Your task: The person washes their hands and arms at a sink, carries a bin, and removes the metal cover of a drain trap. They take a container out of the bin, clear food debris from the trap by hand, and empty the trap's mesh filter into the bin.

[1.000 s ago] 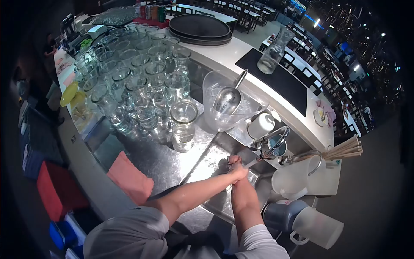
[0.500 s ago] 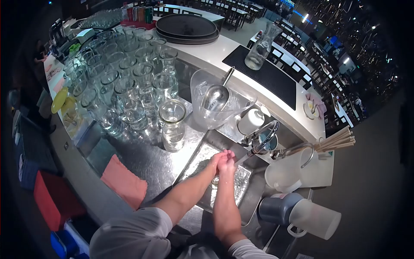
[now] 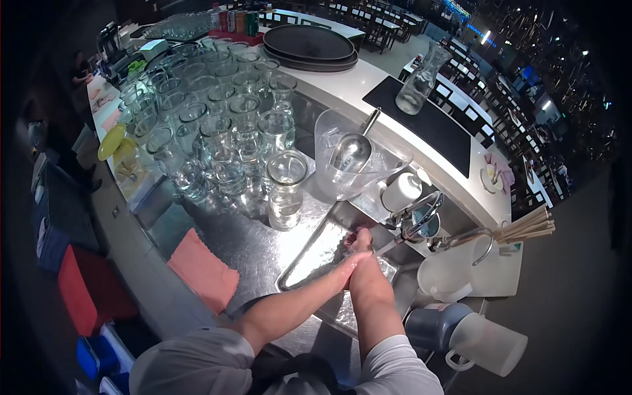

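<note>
My left hand [image 3: 356, 259] lies across my right wrist, its fingers curled against it and partly hidden. Beyond it, my right hand [image 3: 361, 239] reaches over the metal sink [image 3: 286, 279]; its fingers are too blurred and overlapped to make out. Both hands look wet, and neither shows an object in it. Just to their right is the chrome tap [image 3: 413, 230], with a stream of water reaching toward the wrists. A glass carafe [image 3: 286, 191] stands upright on the steel counter, left of the sink.
Many glass carafes [image 3: 217, 138] crowd the counter at the left. Behind the sink are a clear ice bucket [image 3: 326, 178] with a metal scoop and a white bottle [image 3: 402, 192]. Plastic pitchers [image 3: 490, 345] stand at the right, a pink cloth [image 3: 204, 271] at the left.
The hands came together nearer the left of the tap half a second ago; now my left hand is back at my right wrist. The camera view has shifted as well.
</note>
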Demonstrator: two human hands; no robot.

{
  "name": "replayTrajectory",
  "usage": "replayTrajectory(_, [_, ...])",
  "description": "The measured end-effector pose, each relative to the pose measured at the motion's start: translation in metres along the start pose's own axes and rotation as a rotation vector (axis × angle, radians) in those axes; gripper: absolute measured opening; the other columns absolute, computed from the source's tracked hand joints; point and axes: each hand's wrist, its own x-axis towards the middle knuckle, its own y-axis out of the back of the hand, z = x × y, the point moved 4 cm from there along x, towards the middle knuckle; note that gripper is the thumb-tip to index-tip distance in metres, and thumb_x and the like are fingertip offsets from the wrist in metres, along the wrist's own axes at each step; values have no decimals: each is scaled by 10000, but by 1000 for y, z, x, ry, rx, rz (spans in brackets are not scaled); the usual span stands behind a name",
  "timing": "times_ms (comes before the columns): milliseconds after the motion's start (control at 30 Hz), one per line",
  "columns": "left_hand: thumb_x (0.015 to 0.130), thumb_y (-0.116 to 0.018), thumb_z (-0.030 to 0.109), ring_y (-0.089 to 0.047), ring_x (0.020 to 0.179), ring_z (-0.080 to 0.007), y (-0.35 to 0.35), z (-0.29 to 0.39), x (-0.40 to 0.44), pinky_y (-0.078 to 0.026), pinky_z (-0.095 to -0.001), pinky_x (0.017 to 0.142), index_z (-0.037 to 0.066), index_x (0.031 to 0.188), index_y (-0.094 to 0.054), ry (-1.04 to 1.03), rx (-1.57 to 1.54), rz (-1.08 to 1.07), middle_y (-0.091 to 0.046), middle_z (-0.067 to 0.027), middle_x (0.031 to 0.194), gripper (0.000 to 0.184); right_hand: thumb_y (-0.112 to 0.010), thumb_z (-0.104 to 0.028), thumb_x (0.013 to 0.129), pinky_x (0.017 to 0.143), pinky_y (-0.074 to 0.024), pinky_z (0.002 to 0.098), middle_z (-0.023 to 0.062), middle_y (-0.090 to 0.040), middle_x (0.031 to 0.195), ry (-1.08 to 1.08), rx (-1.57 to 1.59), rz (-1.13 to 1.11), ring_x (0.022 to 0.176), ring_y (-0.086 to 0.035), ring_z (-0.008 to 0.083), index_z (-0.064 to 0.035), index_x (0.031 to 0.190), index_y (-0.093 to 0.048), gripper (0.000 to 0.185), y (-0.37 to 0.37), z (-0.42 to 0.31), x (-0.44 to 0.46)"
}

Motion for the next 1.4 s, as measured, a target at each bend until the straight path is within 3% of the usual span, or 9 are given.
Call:
replayTrajectory(167, [869,-606,303,-438,1236,-256,-35,4,-46,-353,-342,1024,-18,1309,-439,-420,591,156,-423,-195,1350,570,-560,-245,800,673,-517,424,153,-637,726,746,-1550,421,794,-644,267,-85,1004,-631,268,5,-30,3])
replayTrajectory(267, [872,-614,291,-329,1326,-288,-50,-18,-56,-258,-410,1080,72,1384,-384,-737,1318,59,-254,-235,1457,603,-583,-258,784,699,-515,409,138,-645,764,708,-1688,168,816,-644,263,-108,1001,-642,270,4,-21,-49])
replayTrajectory(433, [879,-417,440,-516,1138,-313,-64,-2,-20,-307,-459,976,202,964,-695,-503,1705,-166,-660,-40,1046,376,-621,-281,758,743,-512,383,112,-660,827,748,-1851,-177,852,-643,257,-146,995,-661,276,6,3,-125])
replayTrajectory(767, [610,-689,376,-655,712,-324,124,28,138,-512,-404,655,2,772,-676,-325,2114,224,-656,-205,758,407,-711,-358,694,841,-498,348,6,-669,1030,700,-2074,-224,953,-627,221,-261,1000,-681,322,7,-4,-191])
replayTrajectory(833, [615,-674,319,-658,684,-285,61,43,105,-513,-383,608,50,650,-672,-321,2327,40,-660,-150,700,272,-622,-312,791,894,-458,390,113,-655,1036,853,-1803,-486,986,-598,264,-154,1054,-646,307,3,-17,-238])
replayTrajectory(900, [840,-514,257,-654,741,-252,54,48,65,-513,-371,657,39,841,-666,-18,969,374,-664,-115,804,266,-612,-243,796,781,-493,376,137,-661,898,830,-1185,-476,843,-630,276,-12,974,-630,292,18,-24,-228])
replayTrajectory(1033, [921,-471,267,-601,747,-170,26,30,38,-483,-319,660,49,948,-624,-68,235,163,-636,-86,901,268,-601,-239,800,699,-503,377,112,-661,785,581,-744,-202,723,-639,261,9,901,-638,270,33,-20,-200])
replayTrajectory(1167, [940,-454,272,-586,932,-161,25,22,51,-474,-308,802,42,1119,-567,-422,243,161,-606,-92,1055,313,-641,-212,786,641,-487,347,91,-641,742,934,-988,316,704,-623,171,21,861,-649,245,27,-30,-193])
replayTrajectory(1400, [958,-387,356,-531,1064,-201,23,12,51,-399,-301,919,44,1280,-492,-297,729,316,-545,-129,1208,461,-555,-373,893,602,-445,303,15,-598,742,588,139,36,676,-551,139,-88,888,-681,312,34,0,-165])
